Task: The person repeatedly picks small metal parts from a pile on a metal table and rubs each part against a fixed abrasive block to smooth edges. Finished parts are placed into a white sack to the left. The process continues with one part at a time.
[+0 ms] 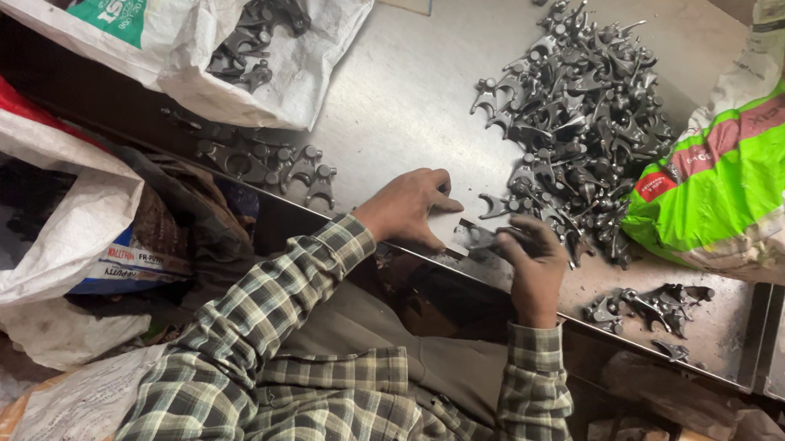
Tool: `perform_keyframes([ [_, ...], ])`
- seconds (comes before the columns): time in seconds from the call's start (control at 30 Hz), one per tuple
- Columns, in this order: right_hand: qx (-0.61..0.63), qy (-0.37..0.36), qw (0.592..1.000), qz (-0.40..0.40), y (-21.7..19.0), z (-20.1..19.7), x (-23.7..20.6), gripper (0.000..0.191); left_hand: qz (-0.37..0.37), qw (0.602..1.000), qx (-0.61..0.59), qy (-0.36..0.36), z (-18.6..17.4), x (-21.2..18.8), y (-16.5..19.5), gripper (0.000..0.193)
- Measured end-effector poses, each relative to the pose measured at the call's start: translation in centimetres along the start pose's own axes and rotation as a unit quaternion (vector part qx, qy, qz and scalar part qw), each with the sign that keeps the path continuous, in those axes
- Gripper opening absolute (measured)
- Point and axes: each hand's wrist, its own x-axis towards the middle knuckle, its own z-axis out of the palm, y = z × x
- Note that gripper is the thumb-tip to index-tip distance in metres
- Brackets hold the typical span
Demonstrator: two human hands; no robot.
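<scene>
So the person's sitting at a steel desk sorting through forked metal parts, looks like the pick-and-check step. Left hand is flat-ish on the desk edge, fingers loosely spread, not gripping anything. Right hand is curled around one dark metal part at the near edge of the desk, grip closed on it, though I honestly can't tell how tight since the fingers hide most of it. The big pile of parts sits just beyond the right hand, next to a green sack. A smaller bunch lies off to the left by a white bag, and a few more pieces sit to the right. Next move probably calls for a clean one-handed lift without snagging the neighbouring forks in the pile
</scene>
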Motion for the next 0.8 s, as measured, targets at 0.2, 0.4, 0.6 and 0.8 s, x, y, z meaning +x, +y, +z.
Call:
perform_keyframes([
  [0.2,0.364,0.088,0.927,0.028,-1.4,-3.8,0.4,0.024,0.010,1.000,-0.005,0.007,0.0,-0.2,-0.1,0.061],
  [0.4,-0.026,0.007,0.998,-0.061,-0.8,-2.4,1.8,0.009,0.018,1.000,0.001,0.017,-0.3,-0.1,-0.2,0.063],
  [0.6,-0.538,-0.058,0.798,-0.265,-2.3,1.0,3.9,0.027,-0.006,1.000,0.003,-0.012,-0.1,0.1,0.0,0.064],
  [0.8,-0.536,-0.109,0.829,-0.118,-2.8,-0.2,4.2,0.019,0.000,1.000,0.000,-0.007,-0.1,0.1,-0.1,0.063],
])
